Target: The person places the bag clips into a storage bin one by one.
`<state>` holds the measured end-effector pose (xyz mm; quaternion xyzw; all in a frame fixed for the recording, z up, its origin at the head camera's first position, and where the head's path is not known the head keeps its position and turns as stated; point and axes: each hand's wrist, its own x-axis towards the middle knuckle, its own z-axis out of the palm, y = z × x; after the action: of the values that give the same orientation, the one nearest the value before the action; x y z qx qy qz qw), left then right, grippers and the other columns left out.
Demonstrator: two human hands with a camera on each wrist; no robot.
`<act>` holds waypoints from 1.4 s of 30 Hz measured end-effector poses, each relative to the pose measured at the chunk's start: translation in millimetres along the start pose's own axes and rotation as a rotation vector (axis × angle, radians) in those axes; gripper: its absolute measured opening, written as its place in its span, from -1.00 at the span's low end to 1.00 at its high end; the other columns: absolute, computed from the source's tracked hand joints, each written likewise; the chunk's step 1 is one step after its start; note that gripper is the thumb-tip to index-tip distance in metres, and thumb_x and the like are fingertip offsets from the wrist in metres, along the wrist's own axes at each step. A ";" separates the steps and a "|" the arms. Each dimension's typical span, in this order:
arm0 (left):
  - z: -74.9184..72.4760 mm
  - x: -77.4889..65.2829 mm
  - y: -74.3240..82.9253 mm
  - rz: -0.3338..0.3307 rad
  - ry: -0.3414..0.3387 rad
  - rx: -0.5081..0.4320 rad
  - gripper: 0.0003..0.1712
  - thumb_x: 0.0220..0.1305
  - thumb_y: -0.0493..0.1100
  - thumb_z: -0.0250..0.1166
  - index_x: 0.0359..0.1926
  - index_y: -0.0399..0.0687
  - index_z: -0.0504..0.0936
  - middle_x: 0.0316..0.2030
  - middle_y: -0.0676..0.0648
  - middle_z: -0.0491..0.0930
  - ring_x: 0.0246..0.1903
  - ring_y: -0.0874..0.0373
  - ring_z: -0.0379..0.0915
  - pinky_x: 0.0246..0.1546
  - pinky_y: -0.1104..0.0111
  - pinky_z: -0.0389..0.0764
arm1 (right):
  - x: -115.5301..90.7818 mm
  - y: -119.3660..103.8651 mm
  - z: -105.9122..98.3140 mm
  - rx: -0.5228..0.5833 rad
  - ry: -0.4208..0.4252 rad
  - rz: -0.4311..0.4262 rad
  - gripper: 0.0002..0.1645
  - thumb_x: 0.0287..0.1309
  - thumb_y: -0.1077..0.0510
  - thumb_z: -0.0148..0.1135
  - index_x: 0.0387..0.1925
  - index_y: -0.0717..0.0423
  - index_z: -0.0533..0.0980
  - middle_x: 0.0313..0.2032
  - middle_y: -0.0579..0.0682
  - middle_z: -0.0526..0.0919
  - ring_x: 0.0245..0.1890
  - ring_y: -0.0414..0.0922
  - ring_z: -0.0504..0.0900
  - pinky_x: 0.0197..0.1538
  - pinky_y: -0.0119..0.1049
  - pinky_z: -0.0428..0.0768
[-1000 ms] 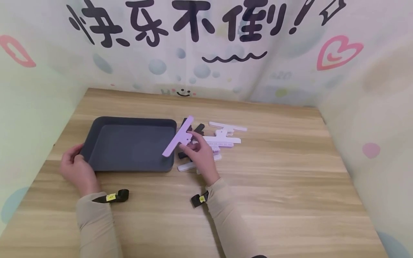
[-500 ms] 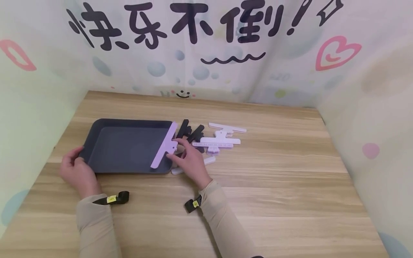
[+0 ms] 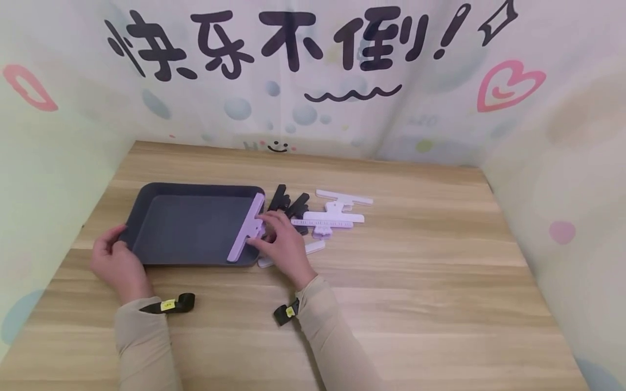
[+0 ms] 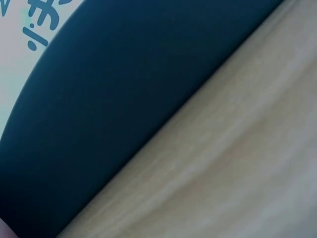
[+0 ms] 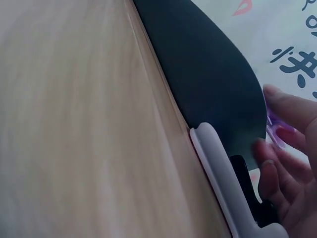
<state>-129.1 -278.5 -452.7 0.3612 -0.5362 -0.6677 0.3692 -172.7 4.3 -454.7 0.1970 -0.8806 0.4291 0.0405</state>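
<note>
A dark grey rectangular tray [image 3: 181,228] sits on the left half of the wooden table. My left hand [image 3: 119,267] grips its left rim near the front corner; in the left wrist view the tray's outer wall [image 4: 133,94] fills the middle. With thumb and fingers my right hand [image 3: 288,251] pinches a lilac wide-bar clip [image 3: 244,231] by its handle end. The clip lies slanted over the tray's right end, its bar inside the rim. Seen from the right wrist, the fingers mostly hide it behind the tray wall [image 5: 213,74].
Right of the tray lie several more clips: black ones [image 3: 280,196], a white one [image 3: 344,196] at the back, another white one [image 3: 337,217], and a lilac one with ruler marks [image 3: 323,224]. A further white clip [image 5: 213,158] lies beside the tray under my right hand.
My right hand has carried the lilac clip leftward from above the pile, over the tray's right rim, then lower into its right end. The left hand keeps its grip on the tray.
</note>
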 end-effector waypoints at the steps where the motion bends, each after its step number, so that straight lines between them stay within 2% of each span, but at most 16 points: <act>1: -0.6 0.0 -0.4 -0.006 0.003 -0.006 -0.50 0.05 -0.57 -0.20 -0.27 -0.21 0.65 -0.23 -0.03 0.57 -0.10 0.20 0.37 -0.12 0.54 0.25 | -0.1 0.0 0.8 -0.008 -0.005 -0.012 -0.39 -0.15 -0.18 0.31 0.01 -0.11 0.46 -0.09 -0.17 0.42 -0.51 -0.37 0.41 -0.47 -0.51 0.37; 3: -1.8 0.3 -1.1 -0.014 0.011 -0.012 -0.49 0.05 -0.57 -0.21 -0.26 -0.20 0.64 -0.23 -0.02 0.57 -0.12 0.21 0.37 -0.15 0.54 0.26 | -0.3 0.2 1.8 -0.016 -0.015 -0.031 -0.38 -0.15 -0.17 0.31 0.01 -0.09 0.47 -0.01 -0.17 0.36 -0.48 -0.37 0.40 -0.44 -0.53 0.36; 7: -3.0 1.5 -2.3 -0.012 0.025 -0.008 -0.48 0.04 -0.58 -0.20 -0.26 -0.18 0.64 -0.24 -0.02 0.57 -0.17 0.22 0.37 -0.19 0.54 0.26 | -0.3 0.4 1.4 0.001 -0.026 -0.052 -0.37 -0.13 -0.13 0.32 0.05 -0.08 0.44 -0.02 -0.19 0.37 -0.51 -0.36 0.41 -0.48 -0.53 0.37; 17: 1.1 3.5 3.6 -0.013 0.000 0.018 -0.53 0.07 -0.55 -0.18 -0.22 -0.15 0.60 -0.22 -0.03 0.59 -0.15 0.21 0.41 -0.14 0.49 0.30 | 3.7 -2.8 1.1 -0.113 -0.060 -0.128 -0.39 -0.09 -0.14 0.28 0.05 -0.07 0.43 -0.03 -0.20 0.44 -0.50 -0.36 0.35 -0.40 -0.52 0.34; 25: -0.6 2.2 2.6 0.002 0.010 0.021 -0.55 0.05 -0.56 -0.14 -0.28 -0.19 0.64 -0.28 -0.01 0.58 -0.24 0.22 0.40 -0.22 0.48 0.30 | 0.3 -2.4 2.0 -0.150 -0.086 -0.105 -0.39 -0.05 -0.14 0.25 0.07 -0.06 0.41 0.00 -0.17 0.45 -0.25 -0.28 0.46 -0.23 -0.41 0.44; 30: -3.1 0.3 0.0 -0.018 0.012 0.052 -0.57 0.07 -0.53 -0.12 -0.28 -0.17 0.65 -0.25 -0.01 0.56 -0.23 0.22 0.39 -0.22 0.48 0.29 | -4.0 -1.4 4.2 -0.185 -0.087 -0.115 -0.39 -0.04 -0.12 0.23 0.08 -0.06 0.40 0.02 -0.14 0.45 -0.07 -0.22 0.47 -0.14 -0.34 0.46; 34: -2.5 0.1 0.3 -0.035 0.004 0.086 -0.59 0.10 -0.50 -0.10 -0.26 -0.15 0.65 -0.21 0.00 0.54 -0.16 0.23 0.36 -0.17 0.49 0.27 | -3.6 -1.0 4.8 -0.198 -0.080 -0.125 -0.39 -0.03 -0.12 0.22 0.10 -0.06 0.39 0.03 -0.13 0.46 -0.03 -0.22 0.45 -0.11 -0.35 0.45; 42: -1.4 -0.7 1.1 -0.040 0.000 0.075 -0.57 0.10 -0.51 -0.13 -0.26 -0.16 0.65 -0.20 0.01 0.55 -0.08 0.22 0.34 -0.10 0.49 0.24 | -2.7 -4.4 2.8 -0.237 -0.088 -0.118 -0.40 -0.03 -0.12 0.23 0.08 -0.06 0.40 0.02 -0.13 0.46 -0.04 -0.21 0.46 -0.15 -0.35 0.47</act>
<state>-127.4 -278.6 -451.8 0.3854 -0.5536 -0.6543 0.3419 -168.2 0.6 -453.8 0.2608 -0.9129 0.3098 0.0502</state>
